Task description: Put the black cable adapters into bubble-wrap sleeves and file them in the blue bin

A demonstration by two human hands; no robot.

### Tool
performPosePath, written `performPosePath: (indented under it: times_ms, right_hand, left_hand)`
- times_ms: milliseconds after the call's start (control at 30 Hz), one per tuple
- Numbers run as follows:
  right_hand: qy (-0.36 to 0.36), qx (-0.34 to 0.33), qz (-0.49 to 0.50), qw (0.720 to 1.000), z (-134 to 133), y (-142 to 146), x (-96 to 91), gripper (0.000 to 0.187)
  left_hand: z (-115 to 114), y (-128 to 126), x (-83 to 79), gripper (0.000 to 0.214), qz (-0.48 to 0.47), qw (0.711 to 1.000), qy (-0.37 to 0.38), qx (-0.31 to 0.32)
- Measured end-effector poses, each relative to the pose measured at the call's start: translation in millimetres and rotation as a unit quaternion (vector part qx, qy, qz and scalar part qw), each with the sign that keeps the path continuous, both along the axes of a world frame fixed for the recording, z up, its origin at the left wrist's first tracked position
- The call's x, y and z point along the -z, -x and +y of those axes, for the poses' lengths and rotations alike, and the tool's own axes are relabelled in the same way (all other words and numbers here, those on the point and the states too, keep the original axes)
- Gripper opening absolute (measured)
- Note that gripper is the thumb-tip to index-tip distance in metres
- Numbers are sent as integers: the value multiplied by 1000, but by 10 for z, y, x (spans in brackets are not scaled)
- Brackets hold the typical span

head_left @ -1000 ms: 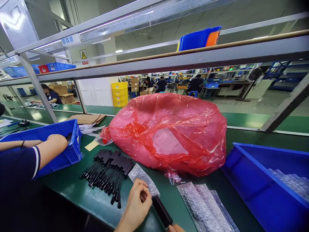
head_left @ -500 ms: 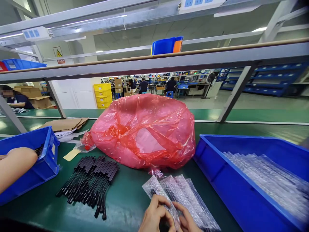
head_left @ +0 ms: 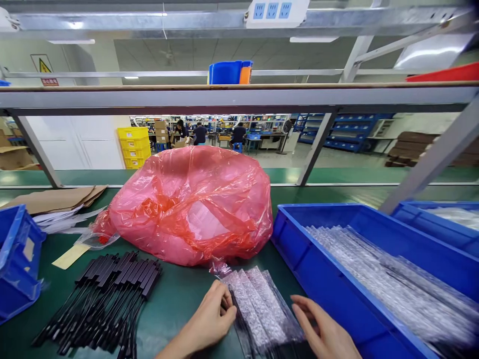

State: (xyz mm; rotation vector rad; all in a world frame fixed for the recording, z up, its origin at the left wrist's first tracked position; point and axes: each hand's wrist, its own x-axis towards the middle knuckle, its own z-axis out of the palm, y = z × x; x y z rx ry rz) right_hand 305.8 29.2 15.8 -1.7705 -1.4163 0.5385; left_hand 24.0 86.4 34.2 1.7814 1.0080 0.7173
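My left hand (head_left: 211,321) pinches the left edge of a small stack of clear bubble-wrap pouches (head_left: 258,304) lying on the green table. A black cable part shows along that edge under the fingers. My right hand (head_left: 324,331) hovers beside the stack's right side with its fingers stretched out, holding nothing. A pile of black cable adapters (head_left: 108,291) lies to the left of my hands.
A big red plastic bag (head_left: 190,204) bulges behind the pouches. A blue bin (head_left: 299,249) at right holds several filled bubble pouches; another blue bin (head_left: 17,264) stands at far left. Cardboard sheets (head_left: 56,197) lie at back left. People work far behind.
The view has swung to the right. My hands, which were together on a pouch, have come apart: the left still pinches the stack's edge, the right has opened. The co-worker's arm has left the view.
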Motion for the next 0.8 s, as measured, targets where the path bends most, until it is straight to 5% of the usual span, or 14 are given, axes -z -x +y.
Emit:
performPosePath:
  times_ms: [167, 500, 667, 800]
  right_hand:
    - [42, -37, -10, 998, 388, -53, 96, 49]
    - [52, -138, 50, 988, 502, 264, -313, 40]
    - [108, -120, -59, 985, 475, 348, -357, 46]
    - [159, -90, -179, 967, 372, 569, -367, 76]
  left_hand:
    - [48, -66, 152, 5, -39, 999, 2, -16]
    - [-29, -97, 223, 19, -86, 995, 33, -29]
    - [-52, -82, 280, 32, -117, 990, 78, 28]
    - [-16, -82, 352, 37, -114, 990, 47, 66]
